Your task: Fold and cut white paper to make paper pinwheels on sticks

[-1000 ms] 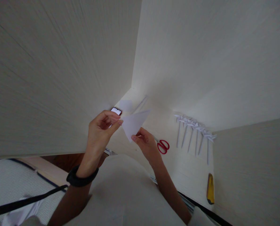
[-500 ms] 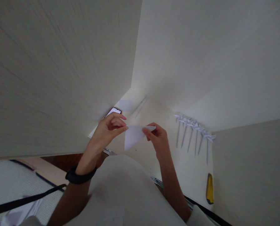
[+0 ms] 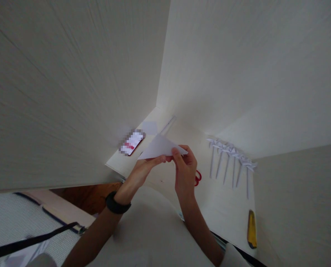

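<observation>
hands, folded paper, no legible writing

A black wristband circles the left wrist; both forearms are bare, a short white sleeve edges the right arm, and the top is white.

A: Single head-worn view, looking forward and down, close over the white desk.
B: And facing its far corner between two pale walls; near edge below.
</observation>
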The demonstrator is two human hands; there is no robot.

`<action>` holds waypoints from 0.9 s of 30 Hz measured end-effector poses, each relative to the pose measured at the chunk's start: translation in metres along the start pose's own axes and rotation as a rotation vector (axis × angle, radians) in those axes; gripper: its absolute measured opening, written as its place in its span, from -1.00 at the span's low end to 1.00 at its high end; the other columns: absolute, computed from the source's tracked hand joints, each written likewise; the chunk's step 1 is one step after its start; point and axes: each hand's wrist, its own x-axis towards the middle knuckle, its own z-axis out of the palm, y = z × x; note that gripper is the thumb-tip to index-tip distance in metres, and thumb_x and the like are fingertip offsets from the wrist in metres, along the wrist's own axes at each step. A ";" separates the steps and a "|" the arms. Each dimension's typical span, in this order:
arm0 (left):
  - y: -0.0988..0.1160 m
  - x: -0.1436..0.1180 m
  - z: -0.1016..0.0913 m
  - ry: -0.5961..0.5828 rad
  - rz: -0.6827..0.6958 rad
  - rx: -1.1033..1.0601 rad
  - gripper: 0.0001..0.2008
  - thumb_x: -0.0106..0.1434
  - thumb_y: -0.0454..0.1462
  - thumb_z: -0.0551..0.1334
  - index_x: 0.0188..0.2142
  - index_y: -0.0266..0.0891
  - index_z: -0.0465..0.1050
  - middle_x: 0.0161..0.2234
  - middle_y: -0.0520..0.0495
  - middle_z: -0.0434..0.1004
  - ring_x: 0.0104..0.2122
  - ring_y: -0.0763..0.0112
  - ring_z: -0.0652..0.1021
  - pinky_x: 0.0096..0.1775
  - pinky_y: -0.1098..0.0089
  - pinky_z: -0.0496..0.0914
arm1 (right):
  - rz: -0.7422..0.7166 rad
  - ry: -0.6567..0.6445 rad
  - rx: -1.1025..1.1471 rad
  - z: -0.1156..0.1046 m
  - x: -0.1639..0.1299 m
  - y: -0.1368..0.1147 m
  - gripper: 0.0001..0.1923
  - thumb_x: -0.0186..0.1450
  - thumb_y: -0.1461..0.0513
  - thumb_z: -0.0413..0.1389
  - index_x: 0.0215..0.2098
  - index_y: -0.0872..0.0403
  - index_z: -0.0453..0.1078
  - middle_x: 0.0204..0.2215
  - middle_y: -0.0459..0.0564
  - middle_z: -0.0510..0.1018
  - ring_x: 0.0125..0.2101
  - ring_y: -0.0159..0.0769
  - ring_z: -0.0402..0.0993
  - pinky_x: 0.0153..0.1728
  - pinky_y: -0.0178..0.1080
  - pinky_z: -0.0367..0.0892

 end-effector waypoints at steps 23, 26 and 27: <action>0.016 0.004 0.004 0.241 0.044 0.050 -0.74 -0.05 -0.21 0.41 -0.57 -0.24 0.35 -0.60 0.10 0.46 -0.52 0.47 0.48 -0.38 0.45 0.34 | -0.072 -0.100 -0.522 -0.015 0.000 0.027 -0.80 0.31 0.11 0.04 -0.37 0.06 0.35 -0.51 -0.13 0.47 -0.48 -0.40 0.42 -0.41 -0.32 0.34; 0.017 0.006 0.000 0.281 0.036 0.065 -0.73 -0.06 -0.21 0.42 -0.59 -0.23 0.34 -0.62 0.11 0.46 -0.57 0.50 0.45 -0.43 0.46 0.31 | -0.048 -0.141 -0.713 -0.040 0.015 0.040 -0.75 0.34 0.09 -0.01 -0.32 0.07 0.41 -0.44 -0.07 0.53 -0.41 -0.34 0.47 -0.30 -0.26 0.38; 0.018 0.006 -0.002 0.292 0.038 0.066 -0.74 -0.06 -0.22 0.42 -0.59 -0.23 0.34 -0.62 0.11 0.46 -0.59 0.51 0.44 -0.44 0.46 0.30 | -0.034 -0.132 -0.774 -0.054 0.021 0.046 -0.76 0.34 0.11 0.01 -0.31 0.07 0.42 -0.41 -0.05 0.54 -0.36 -0.31 0.48 -0.24 -0.23 0.38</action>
